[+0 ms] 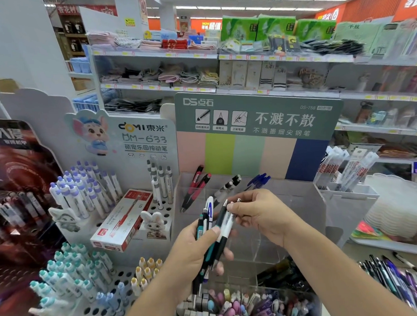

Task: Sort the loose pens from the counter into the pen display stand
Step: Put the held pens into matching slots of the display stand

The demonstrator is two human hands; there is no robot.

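While the left hand (194, 249) grips a bundle of pens (209, 231), their tips running down toward 7 o'clock and blurring out of focus, the right hand (261, 214) pinches the upper end of a black-and-white pen (225, 224) in that bundle. Behind the hands, at 12 o'clock, stands the clear pen display stand (306, 201), with red-black pens (195, 186), white pens (228, 186) and blue pens (258, 179) in its back compartments. At 5 o'clock, loose pens (396, 281) are cut off by the frame edge.

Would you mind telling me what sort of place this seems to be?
Most likely a shop's stationery section: branded pen display stands holding pens, shelves with yellow price tags stocked with folded goods, and a left hand gripping loose pens.
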